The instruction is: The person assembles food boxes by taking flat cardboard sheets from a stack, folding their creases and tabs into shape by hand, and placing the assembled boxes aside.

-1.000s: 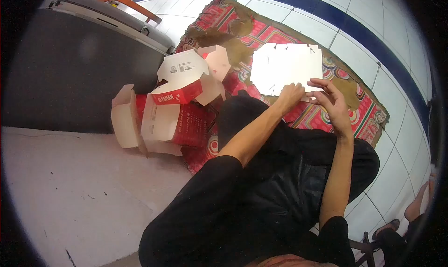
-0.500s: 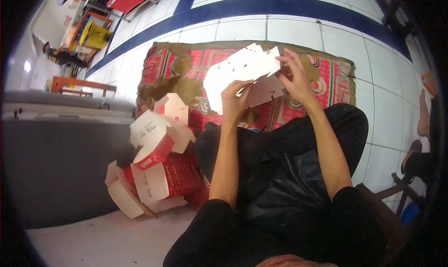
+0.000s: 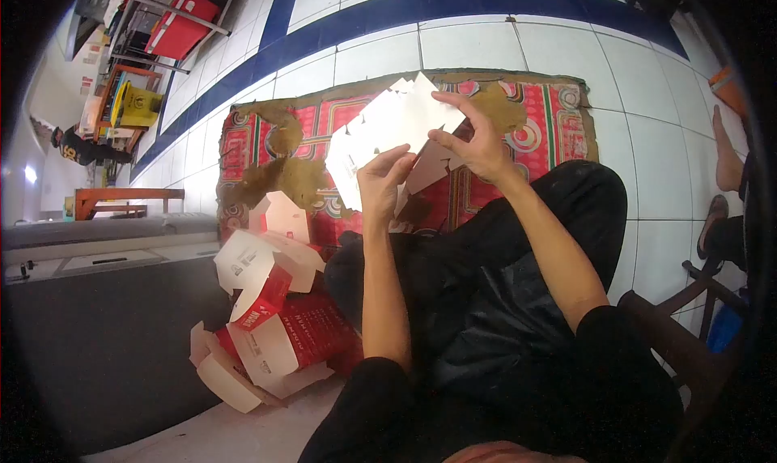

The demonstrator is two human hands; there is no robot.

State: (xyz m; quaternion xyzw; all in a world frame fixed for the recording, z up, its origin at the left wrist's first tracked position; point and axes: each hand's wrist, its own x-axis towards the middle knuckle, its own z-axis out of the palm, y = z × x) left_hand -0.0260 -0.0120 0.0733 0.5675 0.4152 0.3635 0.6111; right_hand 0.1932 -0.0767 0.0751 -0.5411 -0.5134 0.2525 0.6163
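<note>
A bright white cardboard box blank [image 3: 356,151] with slots and folded flaps is held tilted above the red patterned mat. Thumb and fingers of my left hand [image 3: 382,180] close on its near edge. At its right end, my right hand [image 3: 477,143] grips the cardboard between thumb and forefinger. Glare washes out much of the white surface. Part of the blank beneath the right hand lies in shade. Left of my knee, folded red-and-white cardboard boxes [image 3: 316,325] are piled with their flaps standing open.
The worn red mat [image 3: 534,123] lies on white floor tiles [image 3: 477,50]. A dark grey panel [image 3: 105,325] stands at the left. Behind it are an orange bench [image 3: 121,193] and a person [image 3: 81,146]. Another person's foot [image 3: 726,151] and a dark chair frame [image 3: 676,325] are at the right.
The view has shifted, so the mat appears farther left. My right hand's fingers, more spread before, now pinch the blank's right end. My left hand keeps its hold on the near edge.
</note>
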